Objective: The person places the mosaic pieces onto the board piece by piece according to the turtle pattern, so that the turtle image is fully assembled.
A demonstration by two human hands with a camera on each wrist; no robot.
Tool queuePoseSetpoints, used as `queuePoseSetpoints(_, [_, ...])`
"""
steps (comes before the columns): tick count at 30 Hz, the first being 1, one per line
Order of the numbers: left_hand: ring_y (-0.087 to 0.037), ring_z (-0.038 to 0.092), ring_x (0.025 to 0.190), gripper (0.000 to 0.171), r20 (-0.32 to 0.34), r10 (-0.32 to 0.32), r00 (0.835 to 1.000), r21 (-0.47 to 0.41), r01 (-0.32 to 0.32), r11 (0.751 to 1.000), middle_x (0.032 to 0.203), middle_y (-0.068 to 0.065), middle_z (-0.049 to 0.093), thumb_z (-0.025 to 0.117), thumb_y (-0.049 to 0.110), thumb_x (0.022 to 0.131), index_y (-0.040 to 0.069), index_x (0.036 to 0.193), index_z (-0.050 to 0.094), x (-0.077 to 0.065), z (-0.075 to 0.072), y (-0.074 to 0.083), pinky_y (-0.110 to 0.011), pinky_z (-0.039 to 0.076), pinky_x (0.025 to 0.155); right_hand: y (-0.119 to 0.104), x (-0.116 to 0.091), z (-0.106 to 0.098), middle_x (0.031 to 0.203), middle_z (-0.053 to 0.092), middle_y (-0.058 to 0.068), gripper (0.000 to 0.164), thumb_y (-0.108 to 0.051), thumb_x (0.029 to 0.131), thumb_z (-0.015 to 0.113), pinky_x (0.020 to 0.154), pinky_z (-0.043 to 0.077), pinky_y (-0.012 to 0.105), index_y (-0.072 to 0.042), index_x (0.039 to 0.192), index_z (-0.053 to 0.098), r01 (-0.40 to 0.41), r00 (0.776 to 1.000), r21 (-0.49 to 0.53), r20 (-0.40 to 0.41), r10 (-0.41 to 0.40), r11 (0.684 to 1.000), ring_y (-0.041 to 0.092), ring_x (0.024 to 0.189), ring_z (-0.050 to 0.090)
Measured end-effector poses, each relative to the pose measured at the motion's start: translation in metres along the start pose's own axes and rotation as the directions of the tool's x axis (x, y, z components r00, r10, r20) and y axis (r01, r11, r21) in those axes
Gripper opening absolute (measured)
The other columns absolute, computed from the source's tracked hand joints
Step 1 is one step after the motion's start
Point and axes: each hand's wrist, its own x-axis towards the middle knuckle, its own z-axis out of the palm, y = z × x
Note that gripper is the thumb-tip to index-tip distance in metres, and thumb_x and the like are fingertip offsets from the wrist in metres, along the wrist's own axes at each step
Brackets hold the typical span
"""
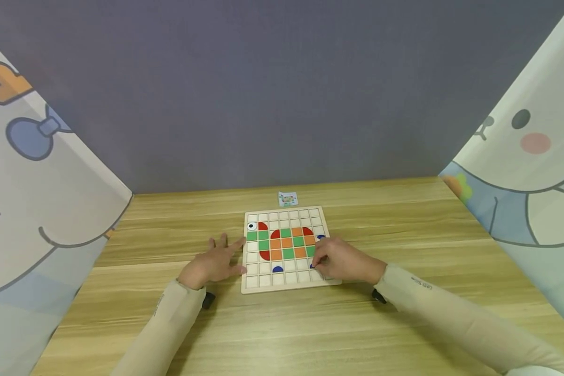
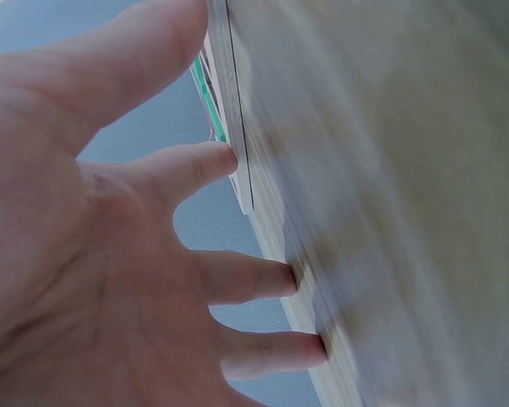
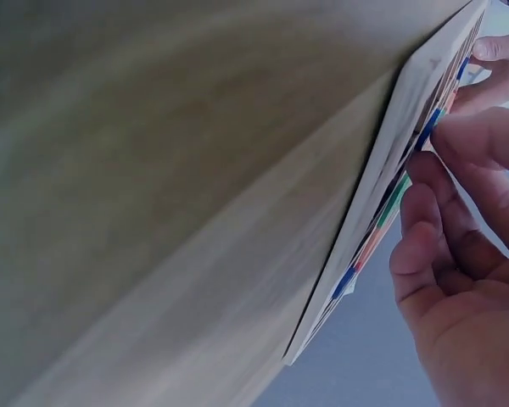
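A wooden grid board (image 1: pixel 290 288) lies on the table, its squares partly filled with green, orange and red tiles and a round eye tile (image 1: pixel 251 226). My left hand (image 1: pixel 212 265) rests at the board's left side, fingers spread; in the left wrist view, thumb and index finger (image 2: pixel 191 170) touch the board's edge. Over the lower right squares, my right hand (image 1: pixel 342 259) pinches a blue half-round tile (image 3: pixel 427 131) at the board's surface, with its other fingers curled. A second blue half-round tile (image 1: pixel 278 269) sits in a lower square. Another blue tile (image 1: pixel 321 236) shows beyond the right hand.
A small picture card (image 1: pixel 288 199) lies behind the board. A grey panel (image 1: pixel 282 94) closes off the back of the wooden table (image 1: pixel 272 334). Cartoon-printed sheets (image 1: pixel 70 219) stand along both sides.
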Motion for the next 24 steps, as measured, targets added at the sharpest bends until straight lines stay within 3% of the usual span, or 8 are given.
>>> queuePoseSetpoints(4, [-0.06,0.007,0.13,0.079,0.003,-0.004,1.0,-0.002,0.004,1.0,0.15,-0.034,0.005,0.061,0.046,0.089,0.023,0.152,0.021,-0.002,0.0,0.002,-0.078,0.027,0.082,-0.004,0.002,-0.002,0.077,0.056,-0.015,0.008,-0.008,0.081,0.071,0.066,0.044,0.023,-0.015,0.08,0.073,0.03,0.999,-0.021,-0.016,-0.03,0.999,0.005,0.073,0.05])
queuePoseSetpoints(7, [-0.061,0.008,0.13,0.079,-0.003,-0.003,1.0,0.004,0.003,1.0,0.15,-0.034,0.006,0.061,0.046,0.089,0.023,0.152,0.021,-0.003,0.0,0.002,-0.078,0.027,0.081,-0.013,0.011,-0.003,0.084,0.057,-0.012,0.008,-0.01,0.085,0.067,0.074,0.045,0.026,-0.014,0.088,0.074,0.049,0.999,-0.037,0.0,-0.049,0.998,0.007,0.078,0.05])
queuePoseSetpoints(11, [-0.061,0.008,0.13,0.079,-0.013,-0.001,1.0,0.009,0.001,1.0,0.149,-0.034,0.006,0.061,0.047,0.089,0.023,0.152,0.021,-0.004,-0.001,0.003,-0.078,0.026,0.081,-0.03,0.026,0.005,0.101,0.061,-0.007,0.018,-0.011,0.09,0.061,0.087,0.042,0.028,-0.011,0.105,0.072,0.11,0.99,-0.046,0.095,-0.106,0.993,0.008,0.094,0.05])
queuePoseSetpoints(15, [-0.061,0.008,0.13,0.078,-0.015,0.002,1.0,0.008,-0.002,1.0,0.149,-0.035,0.007,0.061,0.047,0.089,0.023,0.152,0.022,-0.003,-0.001,0.006,-0.078,0.026,0.083,-0.041,0.037,0.014,0.104,0.064,-0.005,0.023,-0.008,0.092,0.057,0.084,0.042,0.023,-0.008,0.109,0.071,0.17,0.972,-0.03,0.169,-0.162,0.985,0.009,0.096,0.049])
queuePoseSetpoints(20, [-0.06,0.008,0.13,0.079,-0.011,-0.005,1.0,0.017,0.005,1.0,0.15,-0.033,0.007,0.061,0.048,0.088,0.024,0.152,0.022,-0.002,0.001,0.008,-0.078,0.025,0.084,-0.047,0.04,0.015,0.102,0.064,-0.007,0.021,-0.008,0.091,0.058,0.081,0.043,0.021,-0.008,0.107,0.072,0.151,0.973,-0.044,0.185,-0.141,0.988,0.008,0.093,0.048])
queuePoseSetpoints(24, [-0.059,0.008,0.131,0.084,-0.007,-0.003,1.0,0.008,0.003,1.0,0.15,-0.033,0.007,0.06,0.051,0.087,0.022,0.153,0.017,0.0,0.001,0.006,-0.078,0.024,0.085,-0.051,0.037,0.003,0.107,0.063,-0.005,0.02,-0.012,0.092,0.059,0.099,0.037,0.031,-0.009,0.108,0.071,0.117,0.986,-0.062,0.125,-0.108,0.991,0.011,0.102,0.052])
